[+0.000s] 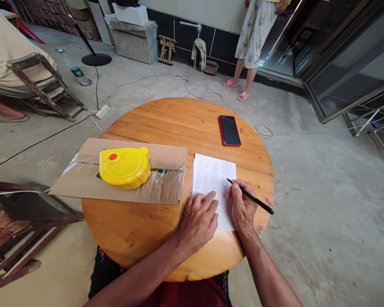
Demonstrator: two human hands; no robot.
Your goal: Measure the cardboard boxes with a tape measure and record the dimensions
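A white sheet of paper [225, 217] with columns of small handwriting lies on the round wooden table [141, 230]. My right hand [244, 204] pinches a black pen [259, 200], its tip pointing at the written columns near the sheet's right side. My left hand [200, 219] rests flat on the lower left of the paper, fingers stretched out and partly covering it. Left of the sheet, a yellow tape measure case [126, 168] with a red button sits on a flattened piece of cardboard [166, 192]. The handwriting is too small to read.
A phone in a red case [229, 131] lies toward the table's far right. Beyond the table, a person in pink sandals [243, 96] stands by a doorway. Cables cross the concrete floor; wooden chairs [46, 85] and a plastic bottle [78, 74] are at left.
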